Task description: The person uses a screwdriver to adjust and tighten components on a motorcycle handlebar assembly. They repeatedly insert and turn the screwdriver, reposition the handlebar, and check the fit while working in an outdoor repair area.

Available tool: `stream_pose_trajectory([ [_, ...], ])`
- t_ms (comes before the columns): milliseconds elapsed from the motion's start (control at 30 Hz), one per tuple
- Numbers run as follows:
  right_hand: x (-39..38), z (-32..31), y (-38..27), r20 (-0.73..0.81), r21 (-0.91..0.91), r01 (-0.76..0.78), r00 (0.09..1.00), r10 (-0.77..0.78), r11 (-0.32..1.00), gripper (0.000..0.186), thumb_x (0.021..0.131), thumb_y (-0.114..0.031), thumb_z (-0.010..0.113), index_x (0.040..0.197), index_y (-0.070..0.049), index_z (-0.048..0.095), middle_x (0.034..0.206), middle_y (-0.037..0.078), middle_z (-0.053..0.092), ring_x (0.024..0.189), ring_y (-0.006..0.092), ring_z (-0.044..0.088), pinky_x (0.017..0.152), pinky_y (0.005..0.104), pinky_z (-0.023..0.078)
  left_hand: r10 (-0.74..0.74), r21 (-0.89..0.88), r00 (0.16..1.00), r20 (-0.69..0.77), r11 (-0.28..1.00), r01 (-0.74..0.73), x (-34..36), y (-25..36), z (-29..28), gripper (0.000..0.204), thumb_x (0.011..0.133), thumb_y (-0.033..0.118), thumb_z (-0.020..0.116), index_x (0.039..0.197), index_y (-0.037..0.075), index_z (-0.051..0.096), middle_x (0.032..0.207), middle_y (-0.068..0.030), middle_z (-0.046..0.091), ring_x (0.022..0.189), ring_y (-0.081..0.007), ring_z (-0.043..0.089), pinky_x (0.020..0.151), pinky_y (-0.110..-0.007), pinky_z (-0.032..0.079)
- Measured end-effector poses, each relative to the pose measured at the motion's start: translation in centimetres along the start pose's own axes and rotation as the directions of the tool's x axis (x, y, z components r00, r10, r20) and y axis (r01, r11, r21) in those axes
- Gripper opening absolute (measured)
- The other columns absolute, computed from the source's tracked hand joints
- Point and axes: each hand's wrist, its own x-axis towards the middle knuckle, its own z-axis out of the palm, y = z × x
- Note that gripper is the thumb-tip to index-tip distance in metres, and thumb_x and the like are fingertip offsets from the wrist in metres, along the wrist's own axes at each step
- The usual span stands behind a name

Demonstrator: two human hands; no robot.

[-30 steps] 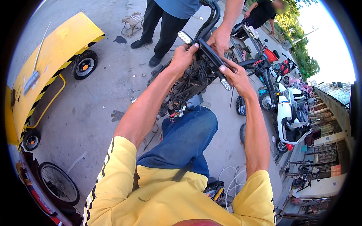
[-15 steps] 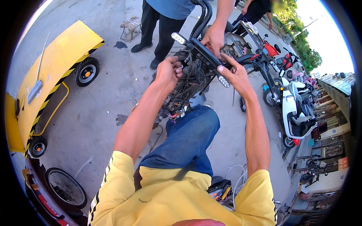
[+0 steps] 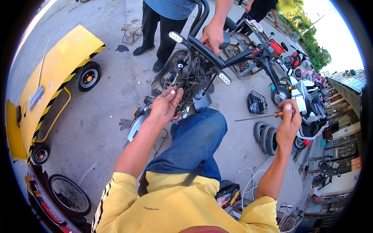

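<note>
My left hand [image 3: 166, 104] hovers with its fingertips drawn together just in front of the tangle of wires [image 3: 189, 79] in an opened-up scooter; whether it pinches something small I cannot tell. Out to the right, my right hand [image 3: 288, 125] grips a screwdriver [image 3: 259, 117] by its brown handle, the thin shaft pointing left in the air. A black bar with two white lamps [image 3: 202, 51] lies across the scooter's top, and another person's hand [image 3: 212, 35] holds it. My bent knee in blue jeans [image 3: 194, 143] is between my arms.
A yellow cart with black-striped edge and small wheels [image 3: 50, 77] stands at left. The standing person's legs [image 3: 155, 35] are behind the scooter. A wire basket [image 3: 256, 103], stacked tyres [image 3: 266, 134] and parked scooters [image 3: 307, 101] are at right. A spoked wheel [image 3: 70, 194] lies lower left.
Both my hands have come off the black bar. The left dropped toward the wires; the right swung out to the right with the screwdriver. The other person's hand still holds the bar.
</note>
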Motion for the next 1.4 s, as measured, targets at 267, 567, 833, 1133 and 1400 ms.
stream_pose_trajectory([
  [267,-9.9,-4.2,1.4,-0.109,0.361,-0.324,0.917,0.384,0.875,0.022,0.110,-0.024,0.069,0.103,-0.003,0.065,0.085,0.007,0.067,0.063,0.0118,0.058,0.055,0.0247,0.043,0.009,0.214,0.998,-0.065,0.977,0.005,-1.4,-0.7,0.6,0.034,0.115,0.003,0.047,0.142,-0.016,0.053,0.138,-0.0291,0.065,0.124,-0.0328,0.072,0.105,-0.036,0.065],
  [567,-20.7,4.1,1.8,0.304,0.688,-0.602,0.745,0.594,0.404,0.027,0.111,-0.022,0.067,0.125,0.001,0.067,0.098,0.007,0.066,0.070,0.0113,0.056,0.061,0.0235,0.043,-0.026,0.222,0.991,0.129,0.975,-0.003,-2.7,1.9,2.1,0.037,0.115,0.005,0.047,0.147,-0.014,0.051,0.135,-0.0289,0.068,0.117,-0.0335,0.076,0.099,-0.035,0.068],
  [833,-21.9,7.6,1.8,0.347,0.731,-0.579,0.770,0.535,0.360,0.032,0.113,-0.022,0.064,0.130,0.005,0.066,0.096,0.005,0.062,0.070,0.0077,0.050,0.058,0.0219,0.040,-0.147,0.102,0.949,0.278,0.987,0.123,-3.0,2.3,0.9,0.028,0.113,0.024,0.062,0.122,-0.003,0.063,0.115,-0.0228,0.077,0.093,-0.0269,0.080,0.079,-0.031,0.072],
  [1133,-22.6,7.7,1.5,0.357,0.730,-0.583,0.770,0.529,0.357,0.029,0.112,-0.019,0.065,0.129,0.005,0.067,0.096,0.005,0.062,0.069,0.0079,0.050,0.059,0.0221,0.040,-0.173,0.150,0.943,0.286,0.980,0.134,-3.1,1.4,1.0,0.025,0.111,0.029,0.066,0.114,0.003,0.066,0.097,-0.0070,0.069,0.080,-0.0136,0.065,0.060,-0.020,0.054],
  [1400,-21.0,7.2,0.5,0.401,0.834,-0.522,0.797,0.452,0.180,0.039,0.108,-0.014,0.069,0.142,0.005,0.065,0.105,0.006,0.064,0.083,0.0155,0.061,0.071,0.0291,0.049,-0.072,0.357,0.969,0.237,0.934,-0.018,-3.4,1.5,3.5,0.022,0.110,0.012,0.067,0.125,-0.003,0.067,0.108,-0.0119,0.077,0.088,-0.0174,0.077,0.079,-0.029,0.068],
])
